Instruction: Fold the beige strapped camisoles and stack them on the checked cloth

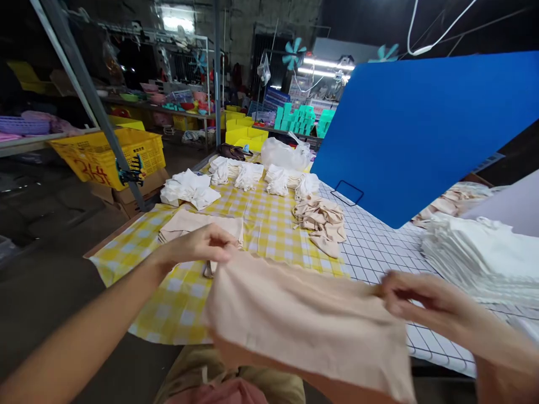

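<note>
A beige cloth garment with a wavy top edge hangs stretched between my hands, over my lap and the table's front edge. My left hand pinches its upper left corner, and my right hand grips the upper right one. Both hands are closed. Just beyond my left hand lies a flat stack of beige garments, partly hidden by that hand. A crumpled beige pile rests farther back on the table. The garment's lower part runs out of the picture.
Yellow checked cloth and white grid cloth cover the table. White garments lie in bunches at the back and in a tall stack at right. A blue board rises there. A metal post and yellow crate stand left.
</note>
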{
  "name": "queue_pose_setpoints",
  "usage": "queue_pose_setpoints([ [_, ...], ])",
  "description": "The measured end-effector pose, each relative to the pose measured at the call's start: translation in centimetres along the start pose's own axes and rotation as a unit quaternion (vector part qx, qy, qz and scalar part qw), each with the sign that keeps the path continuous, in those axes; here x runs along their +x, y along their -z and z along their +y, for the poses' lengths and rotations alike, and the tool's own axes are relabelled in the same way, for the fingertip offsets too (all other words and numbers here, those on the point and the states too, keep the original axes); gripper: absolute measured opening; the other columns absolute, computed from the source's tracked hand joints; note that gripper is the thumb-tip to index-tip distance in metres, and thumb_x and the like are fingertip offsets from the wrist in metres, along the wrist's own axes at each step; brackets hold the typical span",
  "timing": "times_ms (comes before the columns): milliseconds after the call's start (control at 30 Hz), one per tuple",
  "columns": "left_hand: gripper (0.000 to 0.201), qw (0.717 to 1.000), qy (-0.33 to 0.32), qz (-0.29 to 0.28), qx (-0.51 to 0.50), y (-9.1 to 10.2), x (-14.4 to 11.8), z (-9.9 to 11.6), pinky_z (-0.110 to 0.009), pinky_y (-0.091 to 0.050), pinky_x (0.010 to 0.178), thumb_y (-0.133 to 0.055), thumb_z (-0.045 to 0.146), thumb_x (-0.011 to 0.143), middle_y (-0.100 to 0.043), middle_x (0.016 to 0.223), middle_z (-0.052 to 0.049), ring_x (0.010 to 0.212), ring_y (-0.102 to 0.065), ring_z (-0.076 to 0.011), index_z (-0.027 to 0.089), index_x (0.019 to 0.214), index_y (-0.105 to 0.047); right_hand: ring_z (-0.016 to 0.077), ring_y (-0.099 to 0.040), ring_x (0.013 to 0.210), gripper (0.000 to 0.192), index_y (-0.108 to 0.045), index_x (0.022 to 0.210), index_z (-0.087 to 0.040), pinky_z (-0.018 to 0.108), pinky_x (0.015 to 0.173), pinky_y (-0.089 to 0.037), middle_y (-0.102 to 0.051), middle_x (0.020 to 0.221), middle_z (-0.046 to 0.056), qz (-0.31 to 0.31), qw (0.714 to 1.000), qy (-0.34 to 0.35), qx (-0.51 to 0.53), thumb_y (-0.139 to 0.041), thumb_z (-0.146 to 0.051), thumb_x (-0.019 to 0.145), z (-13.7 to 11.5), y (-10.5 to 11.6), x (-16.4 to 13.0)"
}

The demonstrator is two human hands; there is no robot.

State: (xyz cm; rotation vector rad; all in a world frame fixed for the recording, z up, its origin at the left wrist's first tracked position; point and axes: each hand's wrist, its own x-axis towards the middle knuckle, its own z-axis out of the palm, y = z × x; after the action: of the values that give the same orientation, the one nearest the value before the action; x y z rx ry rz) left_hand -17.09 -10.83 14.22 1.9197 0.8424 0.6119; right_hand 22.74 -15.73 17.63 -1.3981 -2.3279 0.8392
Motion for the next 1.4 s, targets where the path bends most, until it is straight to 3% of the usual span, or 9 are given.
queue_pose_setpoints([
  [133, 0.033, 0.991, 0.038, 0.055, 0.114, -3.2, 5.3, -6.3, -0.021, -0.016, 0.044, -0.048, 0.028, 0.072, -0.023, 0.048, 0.006, 0.046, -0.023, -0.0059, 0.018, 0.049, -0.027, 0.0106, -0.04, 0.053, 0.032, -0.052, 0.071, -0.019, 0.022, 0.046, -0.031, -0.048, 0.06, -0.002, -0.043, 0.997, -0.063, 0.026, -0.047, -0.05, 0.079, 5.6, -4.0, 7.3],
  [300, 0.025, 0.968, 0.051, 0.143, 0.199, -6.3, 9.3, -10.3, -0.023, -0.017, 0.048, -0.042, 0.015, 0.071, -0.028, 0.048, 0.005, 0.048, -0.026, -0.0079, 0.019, 0.051, -0.028, 0.0148, -0.05, 0.058, 0.017, -0.052, 0.071, -0.018, 0.025, 0.052, -0.036, -0.056, 0.061, 0.001, 0.076, 0.985, -0.14, -0.065, -0.045, -0.033, 0.074, 12.0, -9.3, 11.2],
  [567, 0.007, 0.932, 0.167, 0.199, 0.254, -5.4, 12.8, -13.0, -0.026, -0.035, 0.056, -0.047, 0.01, 0.071, -0.052, 0.062, -0.002, 0.062, -0.051, -0.0171, 0.016, 0.07, -0.051, 0.0184, -0.055, 0.068, 0.029, -0.055, 0.101, -0.015, 0.029, 0.062, -0.042, -0.059, 0.075, 0.005, 0.153, 0.974, -0.138, -0.096, -0.041, -0.027, 0.078, 13.5, -9.1, 13.7],
  [700, 0.039, 0.905, 0.161, 0.203, 0.337, -7.0, 12.8, -12.4, -0.032, -0.042, 0.082, -0.043, 0.007, 0.077, -0.055, 0.111, -0.014, 0.101, -0.054, -0.0234, 0.012, 0.115, -0.048, 0.0259, -0.053, 0.097, 0.041, -0.052, 0.117, -0.013, 0.038, 0.081, -0.041, -0.052, 0.115, 0.016, 0.193, 0.96, -0.131, -0.154, -0.04, -0.019, 0.079, 13.1, -11.0, 14.5],
  [900, 0.053, 0.904, 0.115, 0.027, 0.411, -11.5, 9.7, -12.6, -0.047, -0.018, 0.109, -0.043, 0.035, 0.087, -0.024, 0.147, -0.009, 0.135, -0.017, -0.0263, 0.023, 0.137, -0.031, 0.0247, -0.028, 0.13, 0.046, -0.037, 0.135, -0.024, 0.046, 0.101, -0.028, -0.035, 0.143, 0.005, 0.116, 0.953, -0.084, -0.268, -0.027, -0.035, 0.091, 13.1, -14.8, 11.9],
  [1033, 0.056, 0.899, 0.147, 0.001, 0.413, -11.6, 7.8, -12.8, -0.047, -0.015, 0.109, -0.04, 0.038, 0.088, -0.012, 0.149, -0.011, 0.137, -0.006, -0.0253, 0.019, 0.139, -0.026, 0.0231, -0.019, 0.135, 0.049, -0.031, 0.138, -0.027, 0.05, 0.104, -0.02, -0.029, 0.146, 0.002, 0.082, 0.953, -0.153, -0.25, -0.023, -0.038, 0.091, 14.7, -14.4, 9.2],
  [1233, 0.062, 0.895, 0.155, -0.004, 0.419, -11.3, 7.7, -11.2, -0.047, -0.014, 0.109, -0.048, 0.039, 0.083, -0.018, 0.146, -0.016, 0.136, -0.009, -0.0295, 0.013, 0.137, -0.032, 0.0261, -0.055, 0.104, 0.041, -0.06, 0.107, -0.02, 0.039, 0.086, -0.043, -0.062, 0.11, 0.012, 0.203, 0.961, -0.184, -0.042, -0.038, -0.045, 0.085, 11.2, -13.1, 2.4],
  [1333, 0.058, 0.908, 0.094, -0.006, 0.407, -13.5, 8.9, -9.5, -0.044, -0.013, 0.11, -0.046, 0.037, 0.085, -0.02, 0.146, -0.015, 0.136, -0.012, -0.0267, 0.015, 0.137, -0.032, 0.0212, -0.061, 0.074, 0.039, -0.064, 0.08, -0.018, 0.031, 0.069, -0.048, -0.066, 0.074, 0.007, 0.139, 0.952, -0.242, 0.124, -0.04, -0.049, 0.084, 8.7, -14.8, -1.3],
  [1400, 0.057, 0.92, 0.054, -0.034, 0.386, -15.5, 10.1, -8.3, -0.043, -0.014, 0.11, -0.044, 0.037, 0.086, -0.02, 0.147, -0.015, 0.136, -0.013, -0.0255, 0.016, 0.137, -0.031, 0.023, -0.062, 0.076, 0.04, -0.064, 0.078, -0.018, 0.032, 0.07, -0.048, -0.067, 0.075, 0.007, 0.079, 0.936, -0.284, 0.193, -0.045, -0.054, 0.079, 8.2, -17.1, -2.8],
])
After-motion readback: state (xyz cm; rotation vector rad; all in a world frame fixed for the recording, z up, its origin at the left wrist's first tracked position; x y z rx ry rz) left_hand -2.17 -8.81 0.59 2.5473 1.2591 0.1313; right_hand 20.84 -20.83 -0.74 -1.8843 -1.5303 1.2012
